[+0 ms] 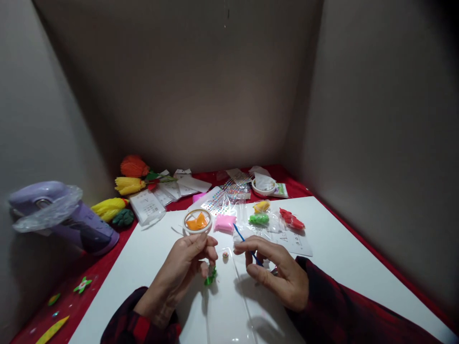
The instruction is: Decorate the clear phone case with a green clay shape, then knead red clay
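Right hand: fingers closed lightly on blue tool, angled up, presumably to clear small ball. Left hand: fingers curled; I cannot tell whether anything is held. Green piece just below, contact unclear. Ball rests on clear strip, likely shielding surface.

The left hand partly covers a green piece; whether its fingertips pinch anything is unclear. The right hand hides part of a slim blue tool. The bottom edge cuts off a yellow strip.
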The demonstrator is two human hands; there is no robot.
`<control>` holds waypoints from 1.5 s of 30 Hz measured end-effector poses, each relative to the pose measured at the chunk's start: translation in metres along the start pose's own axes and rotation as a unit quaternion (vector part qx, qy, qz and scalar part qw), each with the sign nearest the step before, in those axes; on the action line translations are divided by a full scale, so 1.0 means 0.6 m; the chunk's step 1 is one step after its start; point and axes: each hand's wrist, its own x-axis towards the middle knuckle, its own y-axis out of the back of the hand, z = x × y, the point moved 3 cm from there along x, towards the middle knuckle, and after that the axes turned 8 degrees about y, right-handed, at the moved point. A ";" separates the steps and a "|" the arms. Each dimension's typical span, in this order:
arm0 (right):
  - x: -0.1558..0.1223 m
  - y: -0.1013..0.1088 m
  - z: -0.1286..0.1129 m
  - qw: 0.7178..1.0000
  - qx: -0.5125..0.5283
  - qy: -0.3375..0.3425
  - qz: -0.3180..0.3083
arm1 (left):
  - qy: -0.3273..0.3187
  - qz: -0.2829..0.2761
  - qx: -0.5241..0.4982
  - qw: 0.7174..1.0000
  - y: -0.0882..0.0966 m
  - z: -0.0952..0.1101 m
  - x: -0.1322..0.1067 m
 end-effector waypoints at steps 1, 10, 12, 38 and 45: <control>0.000 0.000 0.001 1.000 0.001 0.002 0.005 | 0.009 -0.010 -0.009 1.000 -0.001 0.000 -0.001; 0.000 -0.002 0.002 0.999 0.010 0.021 0.033 | 0.043 -0.092 -0.104 0.989 -0.001 -0.008 -0.005; -0.001 -0.002 0.003 0.999 0.007 0.025 0.037 | 0.047 -0.092 -0.089 0.991 -0.003 -0.008 -0.005; 0.000 -0.001 0.003 0.999 0.011 0.028 0.019 | 0.027 -0.067 -0.033 0.997 0.000 -0.002 -0.006; -0.003 0.001 0.009 0.999 0.005 0.042 -0.001 | -0.029 -0.007 0.036 0.999 0.021 0.019 -0.006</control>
